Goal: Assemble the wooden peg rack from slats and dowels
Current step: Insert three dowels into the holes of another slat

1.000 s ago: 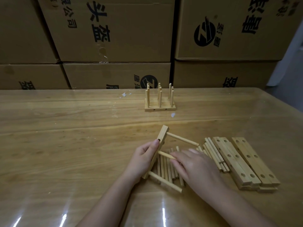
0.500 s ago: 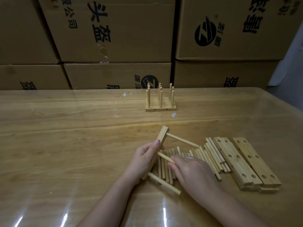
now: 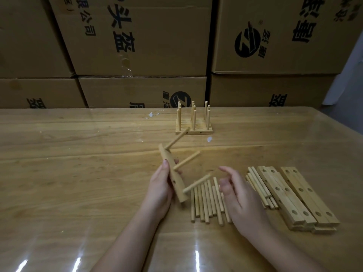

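My left hand (image 3: 160, 190) grips a wooden slat (image 3: 172, 174) lifted off the table and tilted, with three dowels (image 3: 186, 160) stuck in it pointing up and to the right. My right hand (image 3: 238, 192) hovers beside the slat with relaxed fingers, holding nothing. Under it lies a pile of loose dowels (image 3: 206, 201). A stack of drilled slats (image 3: 294, 195) lies to the right. A finished peg rack (image 3: 193, 122) stands at the table's far side.
The wooden table (image 3: 78, 173) has a glossy cover. Stacked cardboard boxes (image 3: 137, 46) form a wall right behind its far edge. A few more dowels (image 3: 259, 185) lie against the slat stack. The table's right edge runs near the slats.
My left hand has raised and turned the slat, so its dowels now point up and right. My right hand has let go of the middle dowel and drawn back.
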